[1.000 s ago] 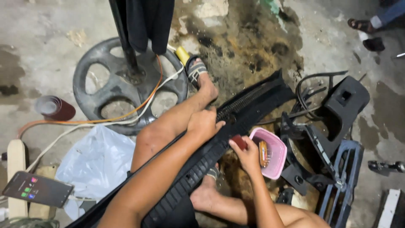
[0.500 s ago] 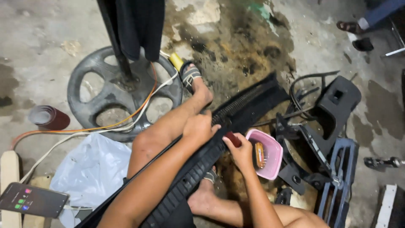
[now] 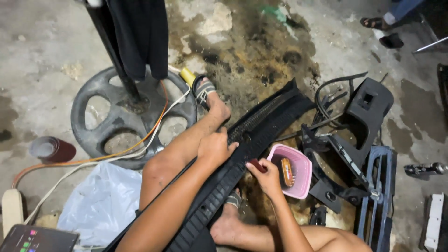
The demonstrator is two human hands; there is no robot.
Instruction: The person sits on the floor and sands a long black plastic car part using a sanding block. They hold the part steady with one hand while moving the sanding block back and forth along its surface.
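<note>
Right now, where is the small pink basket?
In the head view, the pink basket sits on the floor just right of the right hand, between the long black ribbed trim panel and the pile of black plastic parts.
</note>
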